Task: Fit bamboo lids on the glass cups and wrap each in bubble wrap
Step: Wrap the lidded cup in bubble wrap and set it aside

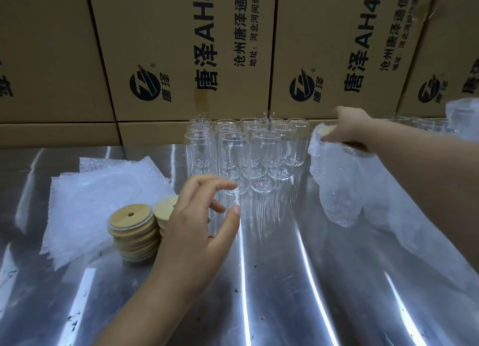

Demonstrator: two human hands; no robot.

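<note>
One view, worn on the person's head. It faces forward and down over a stainless steel table point(285, 306), toward a wall of stacked cardboard cartons point(168, 47) at the far edge. Range is close: both forearms enter frame, left hand point(197, 224) near centre, right hand point(347, 130) upper right, gripping a bubble-wrapped cup point(334, 185). Wide-angle lens; the table's light streaks bow outward toward the lower corners

Shiny steel table point(285, 294) with bright light streaks reflected across it. Stacked cardboard boxes point(166, 47), printed with black Chinese text, fill the back.
</note>
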